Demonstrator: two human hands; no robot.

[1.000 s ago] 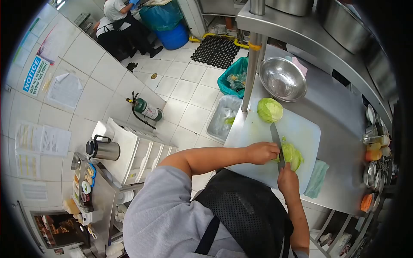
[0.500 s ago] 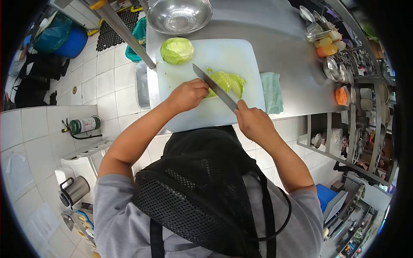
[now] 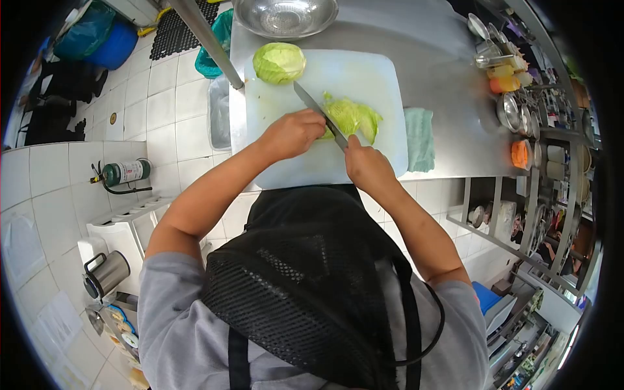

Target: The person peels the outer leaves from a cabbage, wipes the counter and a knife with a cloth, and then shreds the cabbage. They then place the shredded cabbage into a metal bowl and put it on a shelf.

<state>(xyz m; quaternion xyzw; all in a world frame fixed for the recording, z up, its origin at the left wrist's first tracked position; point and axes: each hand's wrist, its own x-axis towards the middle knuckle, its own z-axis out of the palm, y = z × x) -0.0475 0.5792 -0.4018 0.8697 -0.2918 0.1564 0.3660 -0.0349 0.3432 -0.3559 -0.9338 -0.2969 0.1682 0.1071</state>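
Observation:
My right hand [image 3: 369,162] is wrapped around the handle of a kitchen knife [image 3: 312,101]. Its blade points away and to the left, slanting across the near-left part of some pale green lettuce leaves [image 3: 354,118]. Beside the blade, my left hand [image 3: 296,133] is closed with curled fingers against the left end of these leaves, partly hiding what it grips. Both hands are over a white cutting board [image 3: 312,172]. A rounded, cut head of lettuce or cabbage [image 3: 279,63] rests at the board's far left corner, just beyond the knife tip.
A perforated steel bowl [image 3: 286,18] stands beyond the board on the steel table [image 3: 448,78]. Right of the board lies a folded green cloth [image 3: 419,139]. A metal post [image 3: 211,45] rises at the table's left edge. Bowls and bottles line the right side.
The view has shifted slightly. The knife has drawn back toward me, and its handle end is now lower against the leaves. My left hand stays beside the blade, still closed.

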